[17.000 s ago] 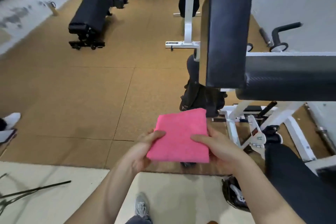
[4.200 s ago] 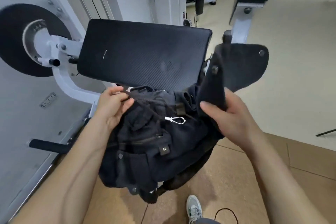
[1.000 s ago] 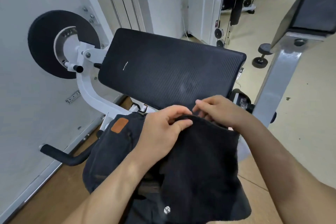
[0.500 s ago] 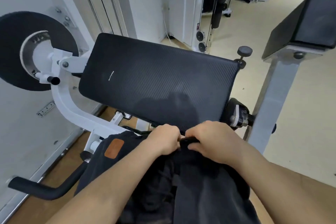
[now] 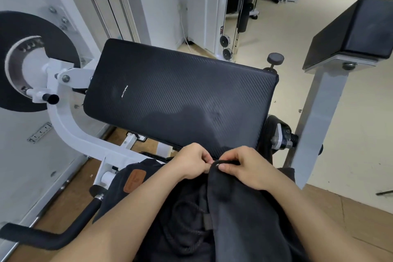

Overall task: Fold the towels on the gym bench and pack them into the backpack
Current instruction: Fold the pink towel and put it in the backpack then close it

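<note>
Head view looks down on a dark backpack [image 5: 191, 225] lying just below the near edge of a black padded counter [image 5: 180, 100], which serves as the landmark. Both hands meet at that near edge, right over the top of the backpack. The left hand [image 5: 192, 164] has its fingers curled in, pinching something small at the bag's top, likely a cord or clip, though the thing itself is too hidden to name. The right hand [image 5: 244, 168] grips the rim of the bag's flap [image 5: 240, 215], thumb on top and fingers curled round a small metal fitting there.

A second ago the flap lay spread wide with both hands holding its far edge loosely; half a second ago they had drawn together, and now they sit tight, knuckle to knuckle, working the fastening. A few seconds back the bag hung open with the flap lifted. No towel shows anywhere, neither on the counter nor beside the bag, so the pink one seen well earlier is probably inside. That suggests the packing is done and this is the closing step. A brown patch [image 5: 135, 181] marks the backpack's side, left of the hands.
</note>
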A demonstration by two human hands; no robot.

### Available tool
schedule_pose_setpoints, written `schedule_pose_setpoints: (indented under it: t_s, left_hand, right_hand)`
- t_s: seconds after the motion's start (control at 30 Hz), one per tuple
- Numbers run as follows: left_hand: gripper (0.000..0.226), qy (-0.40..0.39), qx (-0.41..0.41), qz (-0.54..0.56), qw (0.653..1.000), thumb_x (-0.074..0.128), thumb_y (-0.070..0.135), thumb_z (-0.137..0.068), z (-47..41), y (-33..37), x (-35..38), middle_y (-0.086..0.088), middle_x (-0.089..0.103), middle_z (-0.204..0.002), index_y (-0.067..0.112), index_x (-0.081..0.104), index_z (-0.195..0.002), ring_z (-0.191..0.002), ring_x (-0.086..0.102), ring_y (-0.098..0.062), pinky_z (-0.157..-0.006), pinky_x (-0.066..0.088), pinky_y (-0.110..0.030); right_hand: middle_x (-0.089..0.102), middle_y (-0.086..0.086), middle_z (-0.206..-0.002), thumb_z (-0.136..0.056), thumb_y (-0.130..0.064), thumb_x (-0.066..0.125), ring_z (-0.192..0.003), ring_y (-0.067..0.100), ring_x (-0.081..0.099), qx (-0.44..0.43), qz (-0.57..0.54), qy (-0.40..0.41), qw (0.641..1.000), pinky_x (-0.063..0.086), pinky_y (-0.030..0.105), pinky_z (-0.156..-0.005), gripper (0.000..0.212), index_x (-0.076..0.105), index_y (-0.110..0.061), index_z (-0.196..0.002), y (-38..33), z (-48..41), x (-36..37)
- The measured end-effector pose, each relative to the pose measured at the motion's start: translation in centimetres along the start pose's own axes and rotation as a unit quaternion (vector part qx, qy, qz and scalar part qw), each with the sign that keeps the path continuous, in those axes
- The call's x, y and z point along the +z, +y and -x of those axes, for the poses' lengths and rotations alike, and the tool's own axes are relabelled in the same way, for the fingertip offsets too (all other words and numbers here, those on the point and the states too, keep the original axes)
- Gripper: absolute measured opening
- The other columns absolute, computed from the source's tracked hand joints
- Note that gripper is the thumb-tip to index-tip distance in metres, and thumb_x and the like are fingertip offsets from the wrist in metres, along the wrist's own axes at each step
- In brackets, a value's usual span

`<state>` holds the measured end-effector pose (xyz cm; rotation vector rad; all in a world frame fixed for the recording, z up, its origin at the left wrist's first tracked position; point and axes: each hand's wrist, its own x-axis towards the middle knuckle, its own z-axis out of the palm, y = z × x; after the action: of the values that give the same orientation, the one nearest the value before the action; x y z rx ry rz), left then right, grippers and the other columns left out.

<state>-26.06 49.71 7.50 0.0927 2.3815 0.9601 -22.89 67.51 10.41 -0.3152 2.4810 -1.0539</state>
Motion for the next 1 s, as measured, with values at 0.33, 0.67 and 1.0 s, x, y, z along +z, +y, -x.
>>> schedule_pose_setpoints:
  t_s: [0.33,0.67,1.0]
  left_hand:
    - [0.011,-0.01,0.017,0.199,0.98,0.067,0.01,-0.09,1.3,-1.1,-1.5,-0.008,0.066,-0.066,0.003,0.076,-0.087,-0.06,0.056,-0.01,-0.057,0.046,-0.018]
    - [0.019,-0.035,0.035,0.186,0.981,0.077,0.037,-0.078,2.6,-0.5,-1.7,-0.003,0.07,-0.073,0.018,0.076,-0.081,-0.072,0.062,-0.01,-0.073,0.051,-0.026]
    - [0.006,0.088,-0.004,0.069,0.994,0.074,0.016,-0.08,3.0,0.0,0.9,0.005,0.067,-0.074,0.021,0.072,-0.082,-0.068,0.058,-0.007,-0.067,0.046,-0.023]
  right_hand:
    - [0.07,-0.012,-0.07,-0.075,-0.025,0.082,-0.072,0.003,0.064,-0.03,-0.045,0.129,0.99,0.05,0.021,-0.069,0.013,0.071,-0.03,-0.071,0.5,-0.2,2.0]
    - [0.067,-0.006,-0.071,-0.076,-0.027,0.079,-0.074,0.014,0.064,-0.023,-0.027,0.155,0.987,0.053,0.037,-0.076,0.021,0.059,-0.028,-0.069,0.2,-0.5,2.7]
    - [0.069,-0.002,-0.081,-0.08,-0.008,0.071,-0.076,0.011,0.063,-0.016,-0.034,0.039,0.999,0.053,0.033,-0.075,0.036,0.042,-0.029,-0.088,0.1,-0.8,1.2]
